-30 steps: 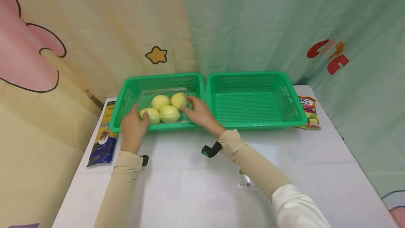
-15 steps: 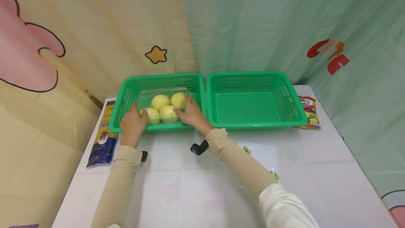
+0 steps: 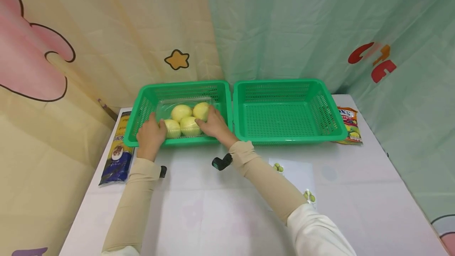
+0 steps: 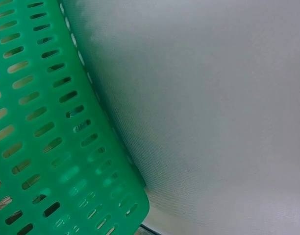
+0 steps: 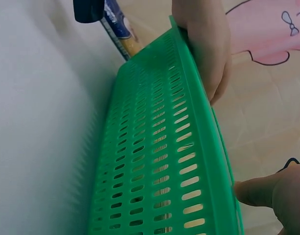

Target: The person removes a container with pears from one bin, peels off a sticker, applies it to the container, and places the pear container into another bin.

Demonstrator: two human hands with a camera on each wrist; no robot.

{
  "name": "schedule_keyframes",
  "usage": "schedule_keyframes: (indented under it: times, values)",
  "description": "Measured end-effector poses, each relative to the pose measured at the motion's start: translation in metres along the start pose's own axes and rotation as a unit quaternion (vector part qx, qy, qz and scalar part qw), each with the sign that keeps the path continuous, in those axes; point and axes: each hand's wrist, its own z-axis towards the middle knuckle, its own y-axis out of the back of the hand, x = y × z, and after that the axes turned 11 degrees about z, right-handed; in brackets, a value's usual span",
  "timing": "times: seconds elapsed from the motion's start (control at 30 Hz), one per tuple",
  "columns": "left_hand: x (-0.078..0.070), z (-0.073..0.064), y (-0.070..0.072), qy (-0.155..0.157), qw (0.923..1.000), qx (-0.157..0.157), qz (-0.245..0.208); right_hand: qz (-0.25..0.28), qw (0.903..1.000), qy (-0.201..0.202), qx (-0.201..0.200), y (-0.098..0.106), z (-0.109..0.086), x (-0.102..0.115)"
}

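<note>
The orange bag (image 3: 350, 126) partly reads "OX'S".

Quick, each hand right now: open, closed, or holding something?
Left hand: holding the clear box, left end.
Right hand: holding the clear box, right end.

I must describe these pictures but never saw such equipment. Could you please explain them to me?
There is no machine: the left grip and right grip are a person's bare hands. The wide picture comes from a head camera; the other two come from wrist cameras, which see the slotted side of a rectangular green plastic basket.

Two such baskets stand on the white cloth. Beside them lie a long blue-and-yellow packet and a red-and-orange printed bag; nearer lies a flat white item printed with green fruits. In the left basket, a clear plastic box holds four round yellow fruits. Both grips are at its ends; whether they hold it firmly, I cannot tell.
</note>
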Motion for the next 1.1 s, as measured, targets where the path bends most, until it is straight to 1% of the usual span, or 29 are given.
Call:
schedule_keyframes:
  times: [0.27, 0.6, 0.67, 0.9, 1.1]
  values:
    - [0.000, 0.004, 0.000, 0.002, 0.9998, 0.017, 0.006, -0.007, 0.9997, -0.024, 0.001, -0.001, 0.004, -0.003]
    - [0.001, 0.008, 0.000, 0.001, 0.9995, 0.031, 0.009, 0.007, 0.9986, -0.052, 0.006, -0.002, 0.011, -0.004]
    - [0.000, 0.009, 0.000, 0.002, 0.9992, 0.037, 0.012, 0.010, 0.9984, -0.055, 0.008, -0.002, 0.013, -0.004]
    - [-0.003, 0.012, 0.004, -0.008, 0.9954, 0.087, 0.038, 0.016, 0.9980, -0.060, -0.004, -0.003, 0.015, -0.004]
    - [-0.001, 0.013, 0.005, -0.013, 0.9939, 0.099, 0.047, 0.001, 0.9983, -0.058, 0.001, -0.004, 0.013, -0.003]
